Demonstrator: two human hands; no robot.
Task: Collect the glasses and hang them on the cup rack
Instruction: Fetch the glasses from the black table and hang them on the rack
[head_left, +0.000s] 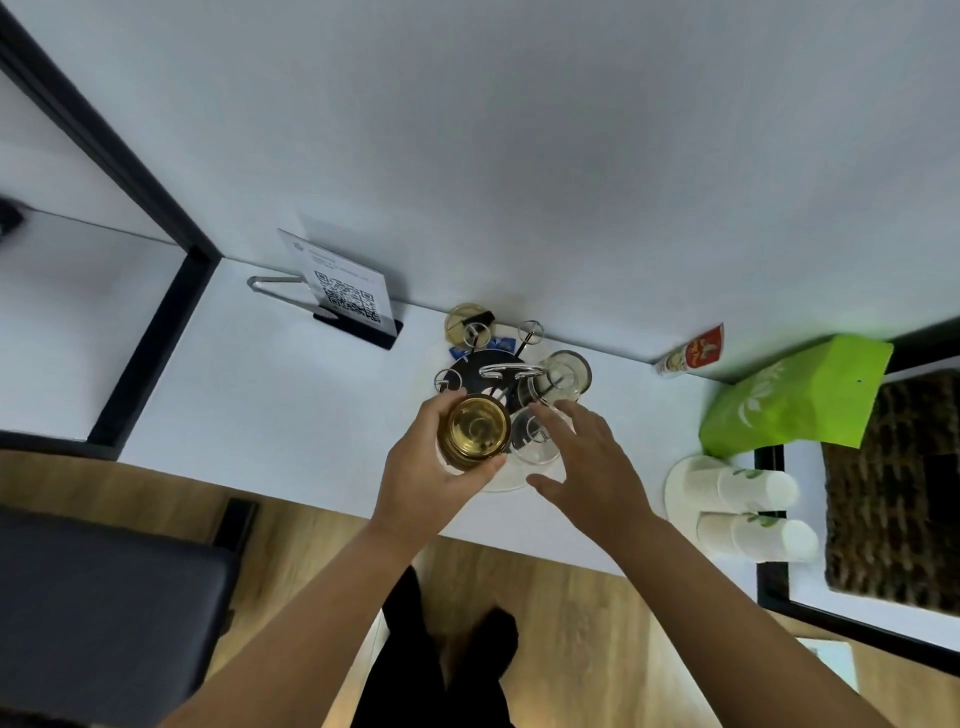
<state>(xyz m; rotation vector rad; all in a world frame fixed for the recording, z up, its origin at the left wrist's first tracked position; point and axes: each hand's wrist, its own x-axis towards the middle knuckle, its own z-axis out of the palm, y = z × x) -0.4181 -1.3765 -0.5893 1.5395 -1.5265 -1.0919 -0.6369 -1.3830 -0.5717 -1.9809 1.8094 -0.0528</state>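
A metal cup rack (506, 371) with a black round base and ringed prongs stands on the white table (270, 395), near the wall. My left hand (421, 467) grips an amber glass (475, 431), held bottom-up over the rack's front-left side. A clear glass (563, 376) hangs upside down on the rack's right side. Another clear glass (532, 441) sits at the rack's front, beside the amber one. My right hand (582, 462) hovers open just right of that clear glass, fingers spread. An amber glass (465, 319) sits behind the rack.
A QR-code sign (353, 296) in a black stand is at the back left. Right of the rack are a green bag (795, 395), two stacks of paper cups (748, 509) lying on a plate, a small red packet (691, 356) and a woven basket (893, 488). A dark chair (104, 613) stands below left.
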